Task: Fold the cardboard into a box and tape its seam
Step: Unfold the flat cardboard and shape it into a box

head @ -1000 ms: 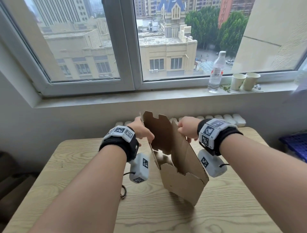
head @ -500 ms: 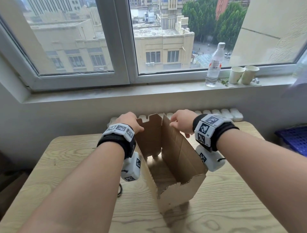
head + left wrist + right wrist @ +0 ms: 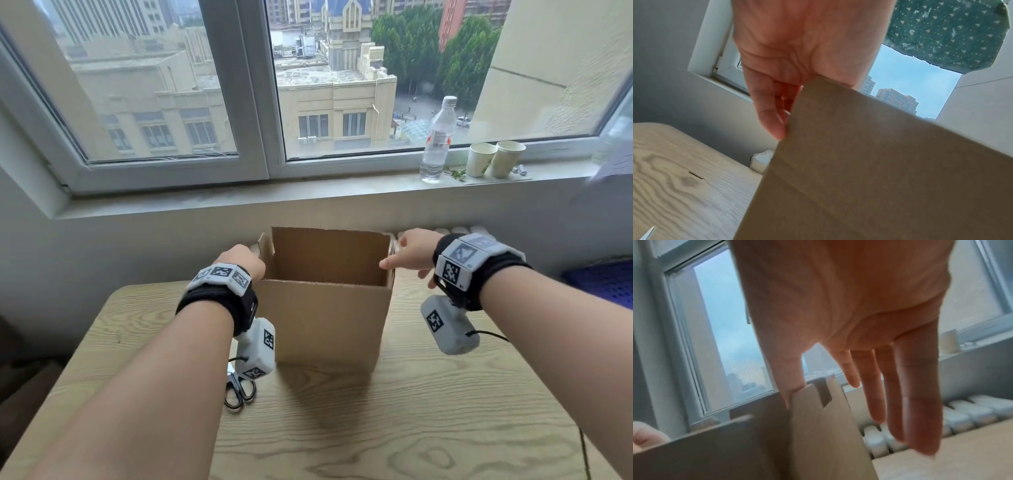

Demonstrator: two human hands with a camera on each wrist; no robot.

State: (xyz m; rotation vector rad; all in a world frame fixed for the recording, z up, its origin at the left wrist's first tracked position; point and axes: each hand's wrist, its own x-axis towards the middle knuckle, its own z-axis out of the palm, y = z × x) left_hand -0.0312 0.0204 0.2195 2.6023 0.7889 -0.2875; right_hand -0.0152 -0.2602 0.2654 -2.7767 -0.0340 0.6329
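A brown cardboard box (image 3: 325, 318) stands on the wooden table (image 3: 411, 428) as a squared tube, open at the top, its wide face toward me. My left hand (image 3: 245, 260) grips the top of its left wall; in the left wrist view the cardboard (image 3: 879, 178) covers the thumb side of the left hand (image 3: 777, 113) and the little finger lies along its edge. My right hand (image 3: 404, 267) is at the top right corner with straight fingers. In the right wrist view the thumb of that right hand (image 3: 859, 378) touches the cardboard (image 3: 828, 434) edge and the fingers hang clear.
Scissors (image 3: 239, 394) lie on the table to the left of the box, under my left wrist. A water bottle (image 3: 436, 140) and two paper cups (image 3: 481, 159) stand on the windowsill. A white radiator (image 3: 462, 230) runs behind the table. A blue crate (image 3: 603, 284) sits at right.
The skewed, half-flat cardboard has been spread into a squared tube and turned wide side toward me. Both hands moved apart to its side walls, and the right fingers have straightened.
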